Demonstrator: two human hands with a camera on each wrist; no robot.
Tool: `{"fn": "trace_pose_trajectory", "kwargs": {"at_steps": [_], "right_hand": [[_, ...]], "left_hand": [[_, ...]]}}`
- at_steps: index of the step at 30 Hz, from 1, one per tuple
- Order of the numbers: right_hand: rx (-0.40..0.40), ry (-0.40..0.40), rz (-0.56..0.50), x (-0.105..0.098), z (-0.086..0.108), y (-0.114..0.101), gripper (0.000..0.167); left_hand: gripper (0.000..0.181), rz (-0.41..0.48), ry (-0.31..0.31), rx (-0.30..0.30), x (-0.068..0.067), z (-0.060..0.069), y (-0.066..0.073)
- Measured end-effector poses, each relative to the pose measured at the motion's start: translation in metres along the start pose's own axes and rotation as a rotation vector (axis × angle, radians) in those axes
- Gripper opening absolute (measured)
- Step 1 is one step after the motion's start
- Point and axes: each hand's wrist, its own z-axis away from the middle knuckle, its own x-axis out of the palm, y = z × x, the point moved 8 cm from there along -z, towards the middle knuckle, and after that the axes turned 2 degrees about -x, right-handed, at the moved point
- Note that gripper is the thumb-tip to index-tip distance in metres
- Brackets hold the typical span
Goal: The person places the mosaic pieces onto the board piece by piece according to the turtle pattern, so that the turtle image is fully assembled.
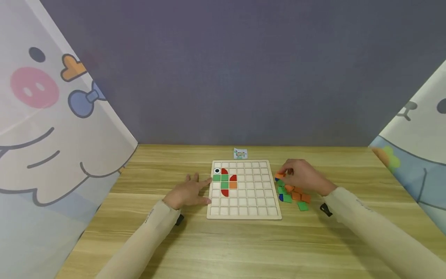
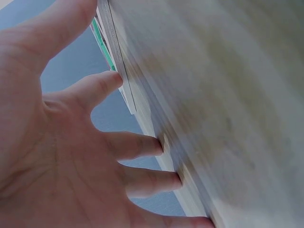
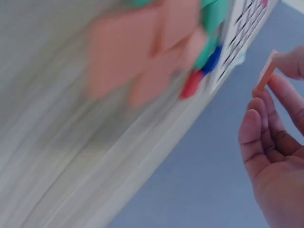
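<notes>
A pale wooden grid board (image 1: pixel 251 201) lies on the table with red, green and orange tiles and a round eye tile (image 1: pixel 217 171) in its left cells. My left hand (image 1: pixel 188 192) rests at the board's left edge, fingers spread, thumb and index fingertip touching its side. Above the loose tiles at the board's right, my right hand (image 1: pixel 302 176) pinches an orange tile (image 3: pixel 268 75) between thumb and fingers. Under and beside that hand lies a pile of green, orange and blue tiles, with a green tile (image 1: pixel 302 206) at its near edge.
A small printed card (image 1: pixel 240 154) lies behind the board. The wood-grain table (image 1: pixel 223 248) runs back to a grey panel (image 1: pixel 223 77). Cartoon-printed sheets (image 1: pixel 52 128) stand at the left and right sides.
</notes>
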Motion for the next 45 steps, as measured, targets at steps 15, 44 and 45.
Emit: {"fn": "trace_pose_trajectory", "kwargs": {"at_steps": [15, 44, 45], "right_hand": [[-0.303, -0.105, -0.015, 0.047, -0.029, -0.086, 0.012], [-0.332, -0.243, -0.028, 0.105, -0.059, -0.116, 0.009], [-0.33, -0.245, -0.024, 0.106, -0.059, -0.116, 0.008]], "left_hand": [[0.079, -0.008, 0.013, 0.007, 0.0, 0.0, -0.002], [0.078, -0.031, 0.015, -0.003, 0.0, -0.002, 0.0], [0.078, -0.032, 0.015, -0.002, 0.0, -0.002, -0.001]]}}
